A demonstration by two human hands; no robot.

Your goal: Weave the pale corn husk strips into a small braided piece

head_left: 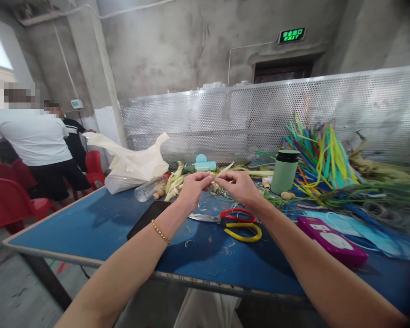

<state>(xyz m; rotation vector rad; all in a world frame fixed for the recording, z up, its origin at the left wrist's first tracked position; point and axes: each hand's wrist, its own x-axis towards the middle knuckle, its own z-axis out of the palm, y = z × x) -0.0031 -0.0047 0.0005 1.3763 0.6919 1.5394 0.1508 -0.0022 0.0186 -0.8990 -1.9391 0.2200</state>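
Both hands meet over the middle of the table, fingertips almost touching. My left hand (195, 186) is closed in a pinch on a small pale piece, which looks like the end of a corn husk strip (226, 169). Thumb and fingers of my right hand (239, 186) pinch the same strip, whose tip sticks up to the right. The fingers hide part of it. Below the hands lie scissors (222, 218) with one red and one yellow handle, blades pointing left. Behind my left hand is a heap of pale corn husks (175, 183).
On the blue table (99, 228) are a white plastic bag (136, 164), clear bottle (146, 190), black phone-like slab (148, 218), green flask (284, 172), purple box (331, 241), face masks (365, 230) and bright strips (328, 159). Two people stand left beside red chairs (10, 200).
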